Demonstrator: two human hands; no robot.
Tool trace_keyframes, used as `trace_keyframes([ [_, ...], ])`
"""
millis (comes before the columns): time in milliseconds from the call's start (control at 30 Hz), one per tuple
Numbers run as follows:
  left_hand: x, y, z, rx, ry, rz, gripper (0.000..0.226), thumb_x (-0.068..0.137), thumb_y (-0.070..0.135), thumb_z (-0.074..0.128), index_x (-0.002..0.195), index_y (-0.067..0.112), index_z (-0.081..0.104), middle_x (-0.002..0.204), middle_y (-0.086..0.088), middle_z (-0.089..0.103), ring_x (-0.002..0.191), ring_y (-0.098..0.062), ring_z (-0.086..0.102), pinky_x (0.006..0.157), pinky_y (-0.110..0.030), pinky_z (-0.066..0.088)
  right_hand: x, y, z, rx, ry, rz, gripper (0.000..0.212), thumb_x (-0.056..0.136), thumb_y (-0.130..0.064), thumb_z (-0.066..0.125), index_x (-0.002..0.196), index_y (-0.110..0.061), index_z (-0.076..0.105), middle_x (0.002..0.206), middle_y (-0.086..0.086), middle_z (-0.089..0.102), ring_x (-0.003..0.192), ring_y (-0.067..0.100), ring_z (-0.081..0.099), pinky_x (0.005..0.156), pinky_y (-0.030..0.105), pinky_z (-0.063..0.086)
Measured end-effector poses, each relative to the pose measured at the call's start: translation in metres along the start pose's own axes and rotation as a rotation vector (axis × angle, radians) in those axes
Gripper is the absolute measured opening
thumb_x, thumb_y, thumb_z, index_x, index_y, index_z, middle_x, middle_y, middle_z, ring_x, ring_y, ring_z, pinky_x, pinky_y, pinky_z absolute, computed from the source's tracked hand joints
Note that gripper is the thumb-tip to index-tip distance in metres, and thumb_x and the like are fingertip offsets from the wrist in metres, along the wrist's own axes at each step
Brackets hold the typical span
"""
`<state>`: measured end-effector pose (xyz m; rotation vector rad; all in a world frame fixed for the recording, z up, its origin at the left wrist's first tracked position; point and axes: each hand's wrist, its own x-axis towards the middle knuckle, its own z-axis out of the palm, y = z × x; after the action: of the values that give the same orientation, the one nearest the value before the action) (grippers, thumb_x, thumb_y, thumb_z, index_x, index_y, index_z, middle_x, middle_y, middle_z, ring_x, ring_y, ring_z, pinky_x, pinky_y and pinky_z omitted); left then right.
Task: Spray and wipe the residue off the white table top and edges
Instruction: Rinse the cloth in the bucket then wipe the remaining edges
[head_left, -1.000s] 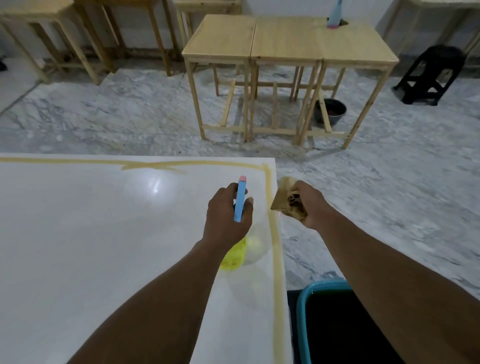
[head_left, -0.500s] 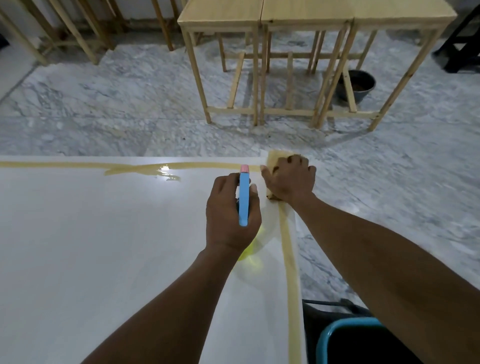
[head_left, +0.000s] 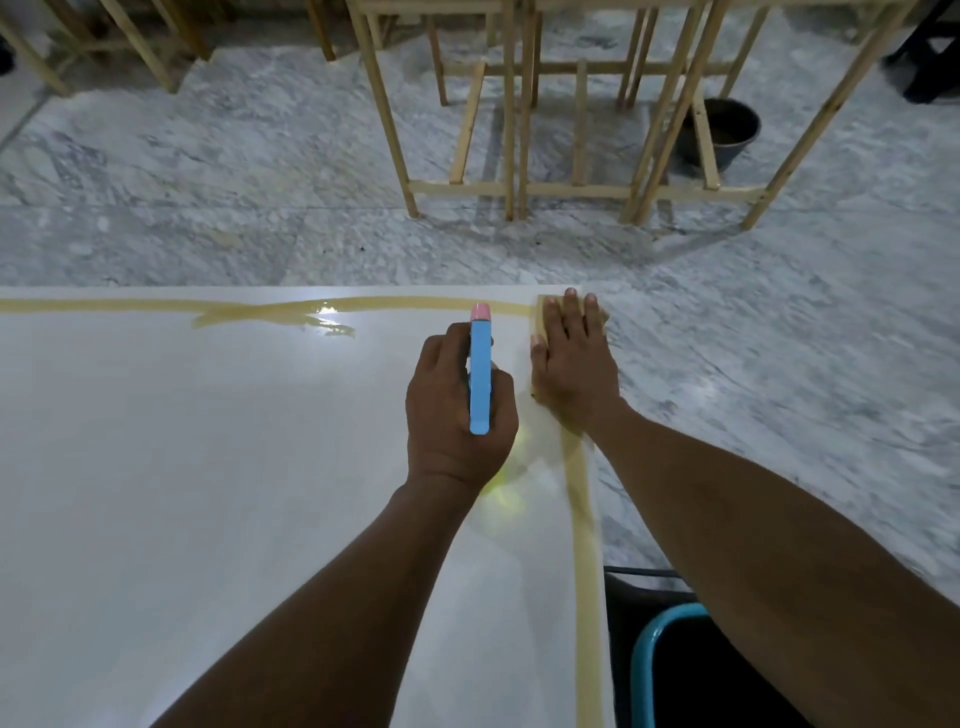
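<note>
Head view. Yellowish residue (head_left: 249, 313) is seen in a strip along the far edge of the white table (head_left: 182, 493), smeared wet in one patch. Near the table's far right corner, a spray bottle (head_left: 480, 379) is gripped by the left hand (head_left: 457, 415), fingers curled round it. At that corner a cloth (head_left: 544, 314) is pressed flat under the right hand (head_left: 574, 364), fingers straight. A blue-rimmed bin (head_left: 644, 654) is placed beside the table's right edge.
</note>
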<state>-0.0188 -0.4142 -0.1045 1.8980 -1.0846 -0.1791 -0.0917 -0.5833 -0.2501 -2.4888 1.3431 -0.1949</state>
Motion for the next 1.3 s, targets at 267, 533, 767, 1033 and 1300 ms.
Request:
trace_keyframes([
  [267, -0.019, 0.01, -0.007, -0.04, -0.022, 0.007, 0.038, 0.088, 0.023, 0.055, 0.118, 0.002, 0.065, 0.1, -0.013, 0.067, 0.081, -0.025, 0.068, 0.077, -0.012, 0.053, -0.087, -0.005, 0.006, 0.034, -0.011, 0.011, 0.067, 0.098, -0.045, 0.013, 0.159, -0.017, 0.013, 0.168, 0.007, -0.001, 0.153, 0.03, -0.01, 0.124, 0.049, 0.01],
  [533, -0.093, 0.017, -0.035, -0.092, -0.021, -0.046, 0.028, 0.091, 0.026, 0.055, 0.113, 0.01, 0.064, 0.095, -0.007, 0.064, 0.077, -0.033, 0.071, 0.075, -0.052, 0.061, -0.207, -0.014, 0.017, 0.04, 0.015, 0.022, 0.064, 0.1, -0.04, 0.021, 0.158, -0.014, 0.02, 0.166, 0.012, 0.009, 0.153, 0.035, 0.002, 0.123, 0.052, 0.017],
  [767, -0.168, 0.026, -0.075, -0.151, -0.071, -0.061, 0.028, 0.092, 0.032, 0.056, 0.113, 0.015, 0.062, 0.098, -0.005, 0.066, 0.078, -0.034, 0.072, 0.076, -0.052, 0.062, -0.318, -0.023, 0.023, -0.002, -0.005, 0.038, 0.066, 0.098, -0.037, 0.021, 0.158, -0.01, 0.016, 0.166, 0.016, 0.005, 0.153, 0.037, -0.001, 0.123, 0.052, 0.014],
  [1033, -0.257, 0.028, -0.123, -0.143, -0.109, -0.031, 0.027, 0.092, 0.033, 0.055, 0.112, 0.017, 0.062, 0.094, -0.003, 0.064, 0.075, -0.031, 0.072, 0.073, -0.052, 0.062, -0.438, -0.038, 0.023, -0.02, 0.003, 0.09, 0.064, 0.1, -0.039, 0.02, 0.159, -0.014, 0.012, 0.167, 0.013, 0.002, 0.153, 0.033, -0.003, 0.125, 0.048, 0.011],
  [1300, -0.342, 0.029, -0.153, -0.152, -0.174, -0.025, 0.022, 0.092, 0.034, 0.054, 0.109, 0.022, 0.061, 0.092, -0.001, 0.064, 0.074, -0.03, 0.072, 0.074, -0.053, 0.061, -0.542, -0.049, 0.031, 0.052, -0.026, 0.122, 0.066, 0.099, -0.042, 0.015, 0.16, -0.02, 0.004, 0.167, 0.006, -0.009, 0.153, 0.028, -0.01, 0.125, 0.044, 0.008],
])
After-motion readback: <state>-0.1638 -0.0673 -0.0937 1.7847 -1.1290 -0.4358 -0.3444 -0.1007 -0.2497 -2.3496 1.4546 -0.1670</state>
